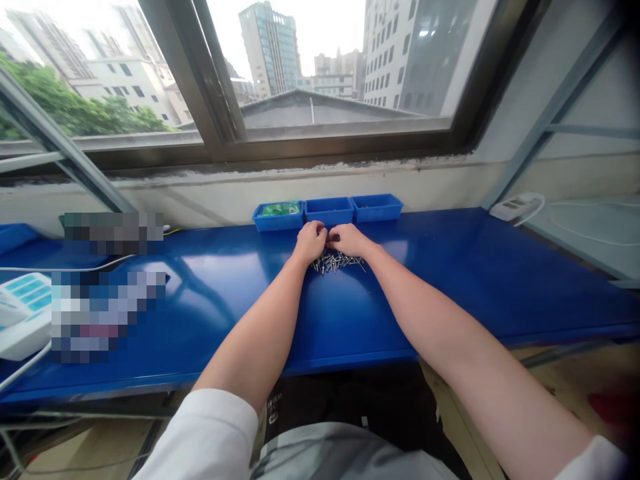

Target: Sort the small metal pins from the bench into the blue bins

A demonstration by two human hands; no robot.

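Several small metal screw-like pieces (pixel 337 262) lie in a loose pile on the blue table (pixel 345 313). My left hand (pixel 311 241) is at the pile's back left edge, its fingers curled closed toward the other hand. Close beside it, my right hand (pixel 346 239) is over the back of the pile with thumb and fingers pinched together. Whatever is between the fingers of either hand is too small to make out. Just behind the hands stand three blue bins: the left one (pixel 257 217) holds green and clear packets, beside a middle bin (pixel 330 215) and a right bin (pixel 377 212).
At the left edge sits a white device with blue keys (pixel 30 293), near blurred items and cables. A blue tray (pixel 17 237) is at the far left. Another white device (pixel 517 205) with a cord lies at the back right. Metal frames flank the window.
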